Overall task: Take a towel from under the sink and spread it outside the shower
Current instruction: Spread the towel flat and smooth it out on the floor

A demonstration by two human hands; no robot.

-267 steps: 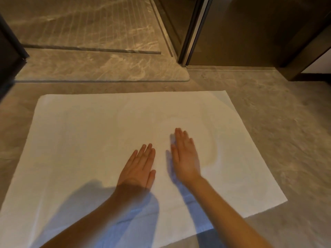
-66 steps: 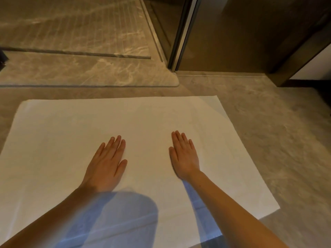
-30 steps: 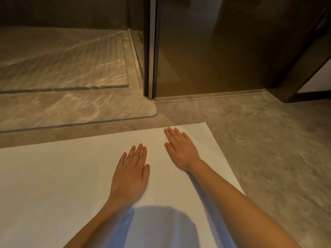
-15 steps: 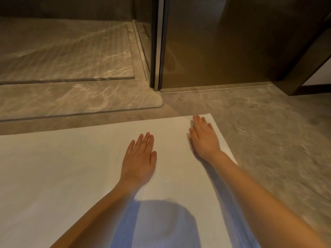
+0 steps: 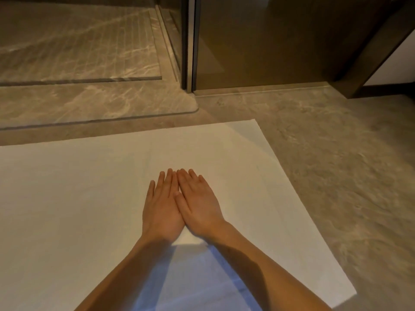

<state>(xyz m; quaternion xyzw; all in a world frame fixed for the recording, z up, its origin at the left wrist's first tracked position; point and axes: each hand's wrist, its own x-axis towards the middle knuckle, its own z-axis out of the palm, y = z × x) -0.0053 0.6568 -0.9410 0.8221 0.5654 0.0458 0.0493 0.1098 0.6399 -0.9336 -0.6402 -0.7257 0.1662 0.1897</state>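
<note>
A white towel [image 5: 74, 198] lies flat on the marble floor just in front of the shower's raised threshold [image 5: 96, 104]. My left hand [image 5: 162, 206] and my right hand [image 5: 197, 202] rest palm down side by side on the towel's right half, thumbs and forefingers touching. Both hands are flat with fingers extended and hold nothing. The towel's left edge runs out of view.
The shower floor [image 5: 74, 46] lies beyond the threshold at the back left. A dark glass shower door [image 5: 265, 41] with a metal frame [image 5: 190, 43] stands at the back. Bare marble floor [image 5: 336, 153] extends to the right of the towel.
My right hand has slid back left from the towel's far right corner and now lies against my left hand. The towel stays flat.
</note>
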